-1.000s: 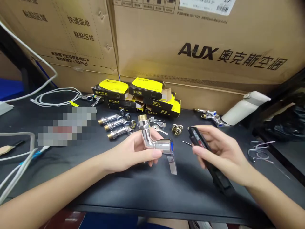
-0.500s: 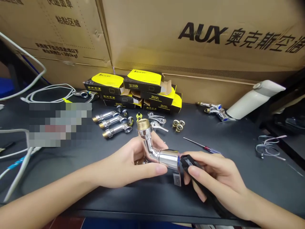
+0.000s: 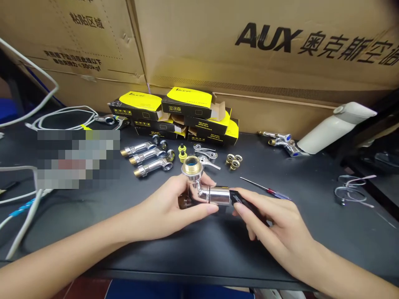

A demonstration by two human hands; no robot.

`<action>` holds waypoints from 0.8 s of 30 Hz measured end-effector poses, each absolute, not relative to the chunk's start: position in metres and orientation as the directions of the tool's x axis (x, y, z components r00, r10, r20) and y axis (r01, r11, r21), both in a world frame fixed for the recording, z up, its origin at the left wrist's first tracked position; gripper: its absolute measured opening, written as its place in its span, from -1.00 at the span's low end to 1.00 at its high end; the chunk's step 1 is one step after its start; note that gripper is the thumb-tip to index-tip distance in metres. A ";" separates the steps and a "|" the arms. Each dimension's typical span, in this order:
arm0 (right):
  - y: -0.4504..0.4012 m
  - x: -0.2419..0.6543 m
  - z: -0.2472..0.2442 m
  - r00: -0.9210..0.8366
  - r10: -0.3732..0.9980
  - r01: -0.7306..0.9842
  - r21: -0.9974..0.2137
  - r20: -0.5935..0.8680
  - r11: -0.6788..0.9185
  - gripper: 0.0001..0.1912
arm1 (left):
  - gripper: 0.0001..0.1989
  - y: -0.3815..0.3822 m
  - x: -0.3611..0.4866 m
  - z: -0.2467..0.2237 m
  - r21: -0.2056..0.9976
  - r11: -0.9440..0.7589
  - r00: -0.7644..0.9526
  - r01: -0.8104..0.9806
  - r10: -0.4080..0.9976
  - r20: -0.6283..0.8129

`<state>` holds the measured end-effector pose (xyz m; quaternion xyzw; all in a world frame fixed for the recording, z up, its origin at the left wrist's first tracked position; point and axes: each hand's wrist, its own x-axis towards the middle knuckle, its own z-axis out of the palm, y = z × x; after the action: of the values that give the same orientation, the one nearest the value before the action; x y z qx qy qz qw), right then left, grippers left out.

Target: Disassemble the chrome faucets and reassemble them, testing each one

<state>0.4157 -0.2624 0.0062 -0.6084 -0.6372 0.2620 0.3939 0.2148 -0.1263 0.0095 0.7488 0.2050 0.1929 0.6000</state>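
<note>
The left hand [image 3: 173, 209] is closed around a chrome faucet [image 3: 220, 196], which is above the front part of the black desk [image 3: 174, 261], its brass thread upward. The right hand [image 3: 282, 220] holds a black tool [image 3: 247, 202] in a narrow grip, and the tip of this tool is against the faucet's end. On the desk behind them lie three faucet bodies [image 3: 152, 160], metal handles [image 3: 208, 153] and brass rings [image 3: 233, 161]; to the right, a screwdriver [image 3: 270, 192] and glasses [image 3: 350, 191]. Farther back, yellow-black boxes [image 3: 187, 101] are stacked before large cardboard cartons [image 3: 264, 79], which stand like a wall. A white bottle [image 3: 327, 133] leans at the right; white cables [image 3: 65, 120] curl at the left. Below the desk edge, a reddish floor [image 3: 85, 287] shows.
</note>
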 end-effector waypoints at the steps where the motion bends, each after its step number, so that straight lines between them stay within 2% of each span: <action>1: -0.260 0.416 0.006 0.047 0.982 0.576 -0.808 0.184 0.124 -0.68 | -0.75 -0.125 0.215 0.009 0.977 -0.197 0.842 0.082 0.537 0.038; 3: -0.255 0.416 0.005 0.038 0.997 0.447 -0.894 0.062 0.039 -0.70 | -0.73 -0.122 0.217 0.009 0.984 -0.154 0.855 0.095 0.518 -0.002; 5: -0.250 0.417 0.003 -0.018 0.992 0.186 -0.976 -0.121 -0.116 -0.66 | -0.73 -0.119 0.218 0.009 0.991 -0.075 0.869 0.107 0.491 -0.057; 7: -0.246 0.419 0.002 -0.092 0.969 -0.049 -0.970 -0.231 -0.236 -0.62 | -0.73 -0.116 0.219 0.011 0.994 0.007 0.882 0.110 0.459 -0.101; 9: -0.243 0.420 0.001 -0.135 0.953 -0.175 -0.940 -0.273 -0.294 -0.61 | -0.74 -0.115 0.219 0.013 0.991 0.064 0.892 0.113 0.433 -0.130; 13: -0.244 0.422 0.001 -0.159 0.938 -0.228 -0.913 -0.309 -0.339 -0.63 | -0.76 -0.117 0.220 0.016 0.989 0.111 0.902 0.096 0.411 -0.134; 24: -0.247 0.424 0.000 -0.210 0.937 -0.270 -0.905 -0.278 -0.329 -0.77 | -0.78 -0.117 0.221 0.014 0.987 0.144 0.889 0.064 0.441 -0.122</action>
<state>0.4238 -0.2466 0.0001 -0.4463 -0.3741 0.6820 0.4424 0.2207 -0.1173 0.0138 0.6414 0.1970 0.1291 0.7302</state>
